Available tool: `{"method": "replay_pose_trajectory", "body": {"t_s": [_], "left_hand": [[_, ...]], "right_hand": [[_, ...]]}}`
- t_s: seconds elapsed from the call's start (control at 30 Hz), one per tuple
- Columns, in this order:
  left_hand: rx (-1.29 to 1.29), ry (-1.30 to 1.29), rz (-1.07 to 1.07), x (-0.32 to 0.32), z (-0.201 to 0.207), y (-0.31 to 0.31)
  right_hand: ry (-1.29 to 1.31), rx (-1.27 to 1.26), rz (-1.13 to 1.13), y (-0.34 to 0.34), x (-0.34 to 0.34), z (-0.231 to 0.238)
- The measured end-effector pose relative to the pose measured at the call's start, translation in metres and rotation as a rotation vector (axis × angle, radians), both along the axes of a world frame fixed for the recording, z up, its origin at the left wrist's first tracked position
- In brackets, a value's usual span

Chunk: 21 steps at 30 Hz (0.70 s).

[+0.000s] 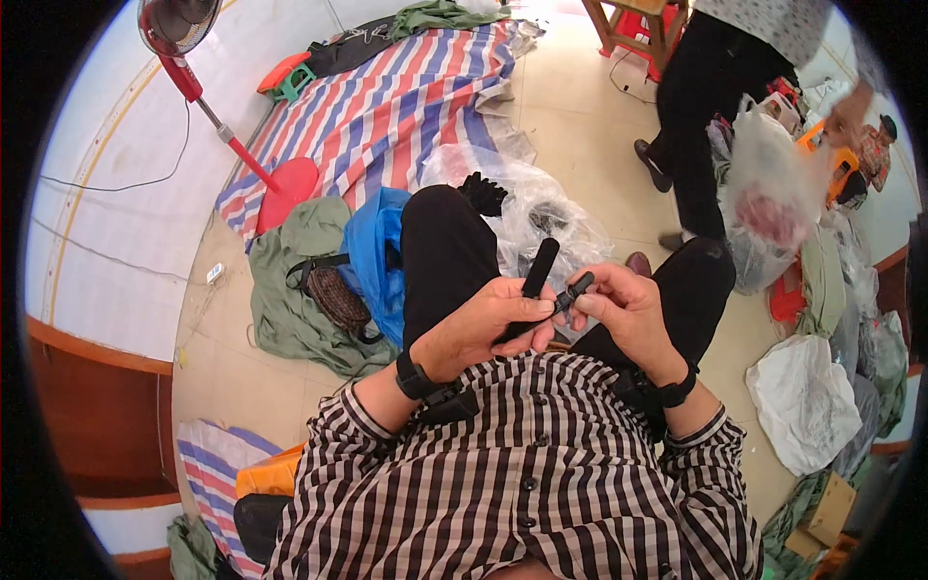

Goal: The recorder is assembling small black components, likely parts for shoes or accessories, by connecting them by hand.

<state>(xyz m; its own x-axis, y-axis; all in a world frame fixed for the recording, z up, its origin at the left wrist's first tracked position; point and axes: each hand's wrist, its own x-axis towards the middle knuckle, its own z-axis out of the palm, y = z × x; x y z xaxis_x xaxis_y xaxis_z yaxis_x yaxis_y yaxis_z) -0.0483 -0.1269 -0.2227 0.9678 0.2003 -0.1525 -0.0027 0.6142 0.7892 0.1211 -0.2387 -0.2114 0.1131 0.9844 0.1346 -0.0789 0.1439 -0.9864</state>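
Above my lap, my left hand [488, 314] is closed around a black strap-like strip [541, 266], whose rounded end sticks up past the thumb. Close beside it, my right hand [626, 307] pinches a small black buckle-like piece [578, 287] between thumb and fingers. The two pieces meet between my fingertips; whether they are joined I cannot tell. Black bands [414, 375] circle both my wrists. Just beyond my knees, clear plastic bags [556, 208] hold dark items, with a bundle of black pieces [483, 193] on their near left side.
To my left lie a blue bag [379, 256] and green cloth [300, 232]. A red-based fan [290, 188] stands on a striped sheet [387, 106]. At right, a person in black trousers [701, 126] stands by a clear bag [773, 184]; a white sack [800, 401] lies nearer.
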Motion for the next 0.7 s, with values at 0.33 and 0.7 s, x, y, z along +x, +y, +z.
{"method": "replay_pose_trajectory", "body": {"t_s": [0.33, 0.7], "left_hand": [[0.000, 0.015, -0.002, 0.010, 0.016, -0.008], [0.085, 0.057, 0.043, 0.007, 0.012, -0.007]], "right_hand": [[-0.136, 0.068, -0.008, -0.005, 0.002, 0.006], [0.001, 0.057, -0.087, -0.003, -0.001, -0.001]]}}
